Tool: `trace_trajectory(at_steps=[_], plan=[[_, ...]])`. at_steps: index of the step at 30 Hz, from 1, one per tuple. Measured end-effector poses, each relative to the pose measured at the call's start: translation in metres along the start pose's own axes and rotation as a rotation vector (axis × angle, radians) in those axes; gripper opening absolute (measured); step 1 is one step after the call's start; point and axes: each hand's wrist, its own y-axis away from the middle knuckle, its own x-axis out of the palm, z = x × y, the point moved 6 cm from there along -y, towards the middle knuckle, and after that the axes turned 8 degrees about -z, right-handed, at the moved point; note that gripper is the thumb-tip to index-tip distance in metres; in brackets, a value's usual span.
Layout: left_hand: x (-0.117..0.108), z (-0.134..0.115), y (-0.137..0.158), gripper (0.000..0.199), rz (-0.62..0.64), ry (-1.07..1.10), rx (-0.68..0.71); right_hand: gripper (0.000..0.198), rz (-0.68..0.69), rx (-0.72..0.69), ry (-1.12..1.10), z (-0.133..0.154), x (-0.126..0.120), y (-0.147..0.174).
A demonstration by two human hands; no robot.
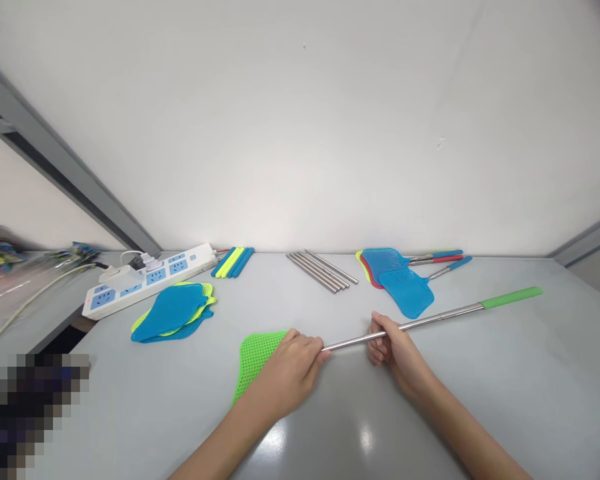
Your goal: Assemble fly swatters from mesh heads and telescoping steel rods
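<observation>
A fly swatter with a green mesh head (pixel 256 357), an extended metal rod and a green handle (pixel 513 298) lies across both hands. My left hand (pixel 297 367) is closed where the head meets the rod and hides that joint. Around the middle of the metal rod (pixel 445 316), the fingers of my right hand (pixel 393 347) are curled. The green handle points to the far right, slightly raised in the view.
Flat blue and yellow swatter heads (pixel 173 310) lie at left beside a white power strip (pixel 150 280). Along the wall are blue and yellow handle sleeves (pixel 233 263), several metal rods (pixel 323 272) and finished-looking swatters (pixel 405 283). A metal frame (pixel 75 153) borders the left.
</observation>
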Motion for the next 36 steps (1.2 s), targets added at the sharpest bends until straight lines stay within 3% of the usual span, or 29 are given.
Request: trace_trajectory(at_steps=[20, 31, 36], plan=[[-0.0003, -0.0011, 0.0002, 0.027, 0.047, -0.036, 0.012, 0.052, -0.030, -0.036, 0.079, -0.0009, -0.0018, -0.0010], [-0.0007, 0.0010, -0.0008, 0.029, 0.033, -0.003, 0.010, 0.041, -0.046, 0.008, 0.016, -0.0002, -0.0019, -0.0009], [0.0021, -0.0019, 0.0011, 0.031, 0.054, 0.019, 0.005, 0.029, -0.048, -0.062, -0.109, 0.0062, -0.0053, -0.0036]])
